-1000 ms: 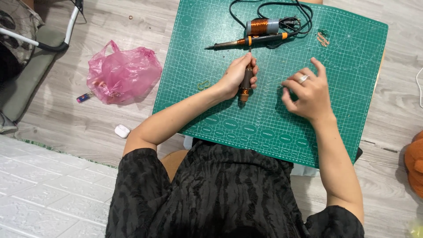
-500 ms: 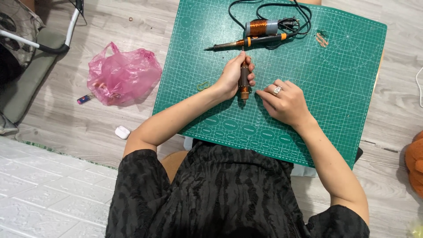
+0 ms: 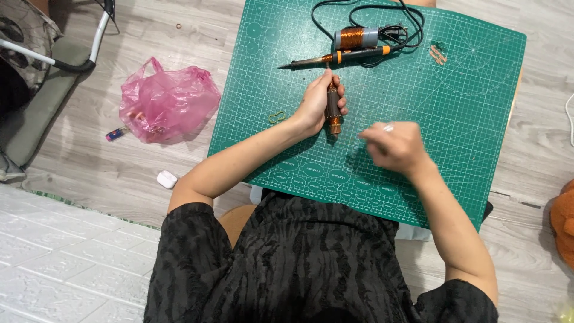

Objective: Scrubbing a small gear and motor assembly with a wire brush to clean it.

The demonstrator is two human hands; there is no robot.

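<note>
Left hand (image 3: 314, 104) is closed around a small motor armature (image 3: 333, 107), fingers wrapped over its upper part, at the centre of the frame. Right hand (image 3: 393, 146) is motion-blurred just right of and below the armature, apart from it; the fingers look loosely curled, but whether they pinch anything cannot be told. A ring shows on one finger.

Armature: cylindrical, dark laminated body with copper-coloured winding at the lower end and a thin metal shaft at the top. Its long axis runs near vertical in the frame, copper end pointing toward the lower edge, resting on or just above the cutting mat (image 3: 454, 119).

Cutting mat: green, flat, matte, printed with a fine pale grid; it fills the upper centre and right of the frame.

Upper centre of the mat: a soldering iron (image 3: 335, 58) with an orange and black handle lies horizontal, metal tip pointing left; just above it sits a spool of copper wire (image 3: 356, 37), glossy and tightly wound, with a black cord (image 3: 412, 27) looped around.

Left of the mat: a crumpled, translucent pink plastic bag (image 3: 167, 98) on the grey wood-grain floor (image 3: 119, 173).
</note>
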